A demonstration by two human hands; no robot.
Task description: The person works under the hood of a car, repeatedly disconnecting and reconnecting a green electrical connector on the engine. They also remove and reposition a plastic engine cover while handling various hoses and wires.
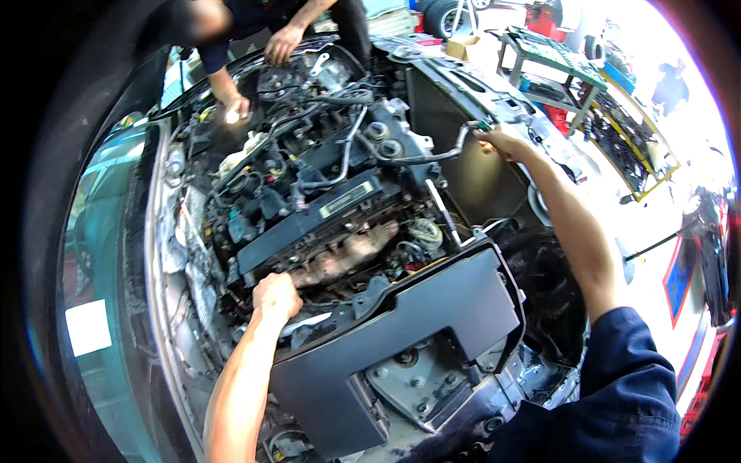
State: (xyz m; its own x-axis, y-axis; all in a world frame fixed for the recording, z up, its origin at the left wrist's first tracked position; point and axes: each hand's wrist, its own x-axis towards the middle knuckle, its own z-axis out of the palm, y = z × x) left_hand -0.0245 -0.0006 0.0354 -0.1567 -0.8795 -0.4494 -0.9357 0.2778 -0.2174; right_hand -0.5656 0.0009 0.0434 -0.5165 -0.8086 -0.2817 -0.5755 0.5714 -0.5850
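Note:
Below me lies an open engine bay with a dark engine in it. My right hand reaches to the far right side and is closed on the end of a grey hose; a small green piece shows at that end. The hose curves from there over the engine. My left hand is closed at the near left end of a rusty exhaust manifold. What its fingers hold, if anything, is hidden. Between my arms sits a dark plastic cover with a cut-out.
Across the bay a co-worker leans in; one hand holds a lit lamp, the other hand rests near the far edge. The windshield is at left. A green workbench and a yellow-edged rack stand at back right.

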